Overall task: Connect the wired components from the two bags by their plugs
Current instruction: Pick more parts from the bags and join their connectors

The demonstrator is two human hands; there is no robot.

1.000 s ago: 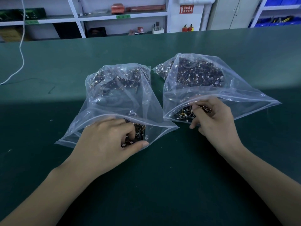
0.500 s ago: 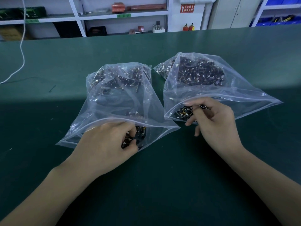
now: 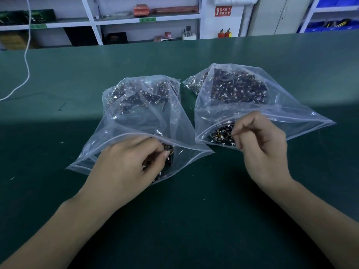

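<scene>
While two clear bags lie side by side on the green desk [image 3: 194,220], small wired parts [image 3: 167,158] are pinched by the left hand [image 3: 124,167] inside the left bag [image 3: 139,123]; whether anything is held by the curled right hand [image 3: 262,146] at the right bag [image 3: 242,111] mouth cannot be told.

Two bags lie side by side on the table [image 3: 58,191] before me: the left bag [image 3: 136,121] under my left hand [image 3: 126,167], the right bag [image 3: 242,109] behind my right hand [image 3: 266,150]. Components [image 3: 239,88] sit heaped inside each. Shelves [image 3: 147,16] stand behind the table.
</scene>
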